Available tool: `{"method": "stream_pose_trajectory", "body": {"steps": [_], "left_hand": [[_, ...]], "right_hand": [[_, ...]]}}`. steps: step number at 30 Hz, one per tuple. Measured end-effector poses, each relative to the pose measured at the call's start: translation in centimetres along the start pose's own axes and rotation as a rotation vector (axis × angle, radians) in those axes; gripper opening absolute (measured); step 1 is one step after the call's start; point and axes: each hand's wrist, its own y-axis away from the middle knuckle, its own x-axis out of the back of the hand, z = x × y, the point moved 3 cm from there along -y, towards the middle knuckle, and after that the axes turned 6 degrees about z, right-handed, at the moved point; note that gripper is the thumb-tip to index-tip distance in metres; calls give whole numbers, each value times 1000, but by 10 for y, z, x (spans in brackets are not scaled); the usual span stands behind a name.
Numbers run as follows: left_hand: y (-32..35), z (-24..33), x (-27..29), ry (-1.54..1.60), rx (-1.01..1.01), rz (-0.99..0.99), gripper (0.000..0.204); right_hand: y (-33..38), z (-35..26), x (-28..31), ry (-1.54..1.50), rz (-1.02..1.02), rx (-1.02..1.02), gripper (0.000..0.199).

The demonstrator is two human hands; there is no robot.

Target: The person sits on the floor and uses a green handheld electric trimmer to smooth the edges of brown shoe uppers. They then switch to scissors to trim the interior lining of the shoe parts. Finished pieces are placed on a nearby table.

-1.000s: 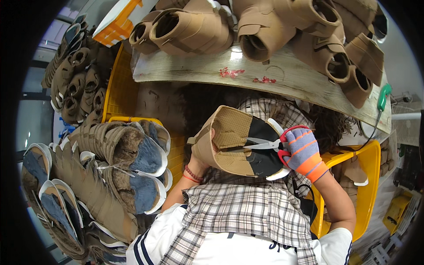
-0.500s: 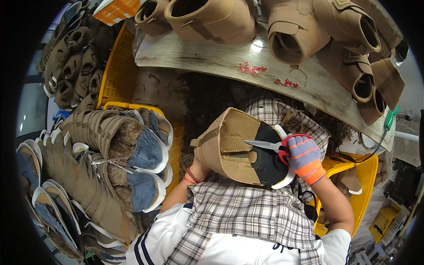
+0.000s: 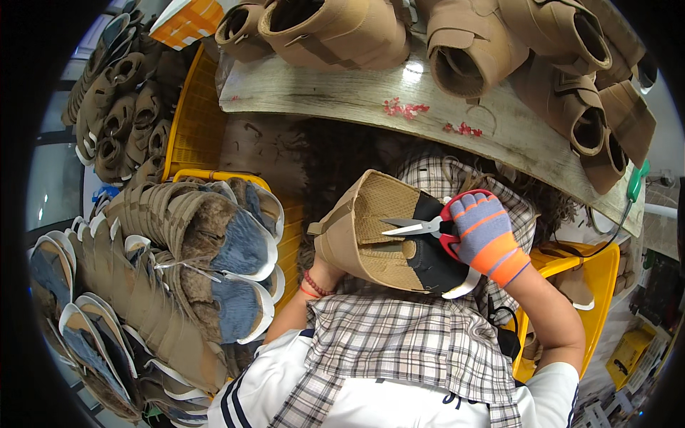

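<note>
A tan shoe upper (image 3: 339,239) lies tilted over my lap, its mesh lining (image 3: 385,203) and black toe part facing up. My left hand (image 3: 326,273) supports it from the left and below; the fingers are hidden behind the fabric. In a grey and orange knit glove, my right hand (image 3: 485,232) grips a pair of scissors (image 3: 421,227) by red handles. The blades are slightly apart over the lining and point left. A white edge (image 3: 464,285) shows at the upper's toe end.
Several finished-looking tan uppers (image 3: 335,36) stand on the wooden table (image 3: 321,93) ahead. Stacked fur-lined uppers (image 3: 242,250) fill the left side beside a yellow crate (image 3: 189,128). Another yellow crate (image 3: 599,285) is at right, near a green-handled tool (image 3: 635,182) on a cord.
The scissors have gone from closed to slightly parted blades. My right hand has shifted up and a little right, with the blades now reaching further left over the lining.
</note>
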Motion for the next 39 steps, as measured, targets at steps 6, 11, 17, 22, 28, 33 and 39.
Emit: {"method": "stream_pose_trajectory", "body": {"steps": [6,11,17,22,28,33,39], "left_hand": [[2,-6,3,10,20,4,44],[9,-5,3,16,18,14,43],[3,-11,12,-22,-14,12,40],[-4,-17,18,-95,-60,-8,38],[-4,-19,26,-183,-100,-20,36],[0,-11,49,-83,-43,48,34],[39,33,44,-114,383,24,22]], "right_hand": [[-2,-3,3,-29,97,-2,43],[-20,-16,-2,39,108,47,39],[-13,-16,-11,82,109,42,37],[-3,-1,-7,-25,196,5,37],[-10,-14,-5,36,202,56,33],[15,-4,3,-104,233,-70,28],[47,-26,1,-310,70,-149,36]]}}
